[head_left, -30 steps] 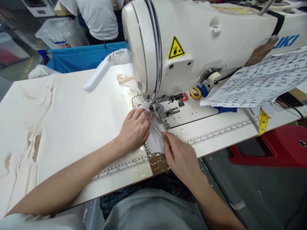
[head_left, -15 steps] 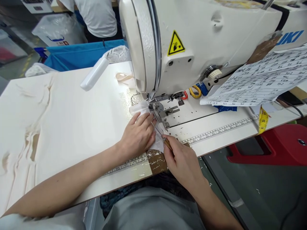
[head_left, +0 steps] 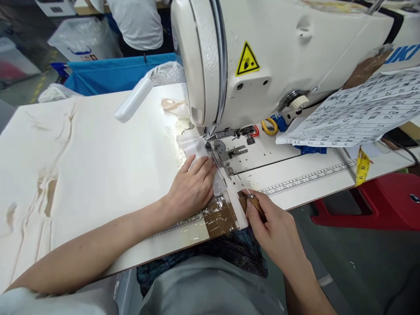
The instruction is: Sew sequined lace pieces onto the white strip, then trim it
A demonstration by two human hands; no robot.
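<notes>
My left hand (head_left: 193,184) lies flat, fingers stretched, pressing a piece of white fabric (head_left: 193,145) on the bed just in front of the sewing machine's presser foot (head_left: 211,146). A narrow white strip (head_left: 236,205) runs from the metal guide beside the foot towards the table's front edge. My right hand (head_left: 274,221) is closed around the wooden handle of an awl (head_left: 257,206); its thin metal tip points up and left, near the guide. The sewing machine (head_left: 249,100) stands right behind both hands.
Brown tape (head_left: 219,217) covers the table edge beside a printed ruler (head_left: 305,177). A printed sheet (head_left: 354,109), yellow tape measure (head_left: 362,166) and scissors with a yellow handle (head_left: 269,127) are on the right. Beyond the blue cloth bin (head_left: 111,74) sits a person in white (head_left: 138,24).
My right hand has moved right and towards the table edge with the awl, away from my left hand. The white strip now shows between them. My left hand stays almost in place.
</notes>
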